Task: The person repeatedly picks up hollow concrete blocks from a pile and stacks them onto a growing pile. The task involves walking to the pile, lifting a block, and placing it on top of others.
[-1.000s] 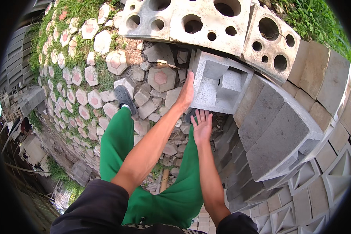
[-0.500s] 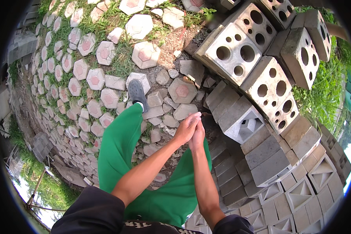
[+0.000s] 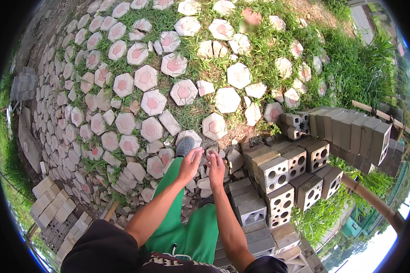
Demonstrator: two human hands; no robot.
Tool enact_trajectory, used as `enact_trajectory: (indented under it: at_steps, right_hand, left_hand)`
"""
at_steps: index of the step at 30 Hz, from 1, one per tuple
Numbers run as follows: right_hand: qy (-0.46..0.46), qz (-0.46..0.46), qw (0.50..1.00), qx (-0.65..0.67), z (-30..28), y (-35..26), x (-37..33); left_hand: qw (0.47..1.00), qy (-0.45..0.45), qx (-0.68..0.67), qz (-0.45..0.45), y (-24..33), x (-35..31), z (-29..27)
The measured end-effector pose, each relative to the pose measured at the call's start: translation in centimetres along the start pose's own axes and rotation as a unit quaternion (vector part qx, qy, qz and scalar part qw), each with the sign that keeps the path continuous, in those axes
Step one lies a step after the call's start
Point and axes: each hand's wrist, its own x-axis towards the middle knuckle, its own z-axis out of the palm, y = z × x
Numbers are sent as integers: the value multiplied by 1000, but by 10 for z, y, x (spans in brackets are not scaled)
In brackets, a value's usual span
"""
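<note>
My left hand [image 3: 190, 166] and my right hand [image 3: 215, 169] are held up in front of my body, a small gap between them. Both look empty, their fingers loosely bent and apart. Below them lie broken stones and a grey clog [image 3: 185, 145] on my foot, which rests on a hexagonal paver [image 3: 193, 135]. Closest to my right hand is a stack of grey concrete blocks [image 3: 244, 193]. Behind it stand blocks with round holes [image 3: 280, 205]. My right foot is mostly hidden by my green trousers [image 3: 200, 232].
Pink-centred hexagonal pavers [image 3: 184, 92] spread over grass and dirt ahead and to the left. A row of concrete blocks [image 3: 346, 132] stands at the right, near a bamboo pole [image 3: 371, 200]. More blocks [image 3: 52, 204] are piled at lower left.
My hands were pressed together and have now come apart. The view has lifted and swung, so more of the paved ground and the far block row shows.
</note>
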Motion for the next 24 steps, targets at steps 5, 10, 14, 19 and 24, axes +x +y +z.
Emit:
enact_trajectory:
  at_steps: [5, 10, 14, 19, 24]
  right_hand:
    - [-85, -66, 990, -86, 66, -86, -25]
    - [-144, -80, 977, -137, 91, -119, -53]
    - [-168, -72, 972, -150, 75, -128, -62]
    - [-175, -86, 969, -153, 47, -189, -74]
    - [-180, -82, 969, -149, 7, -256, -61]
  left_hand:
    - [996, 66, -54, 40, 77, -22, -42]
    - [988, 114, -79, 62, 96, -48, -56]
    - [991, 117, -39, 50, 113, -74, -49]
    - [990, 116, -26, 81, 128, -83, -41]
    - [977, 141, 48, 152, 202, -79, -19]
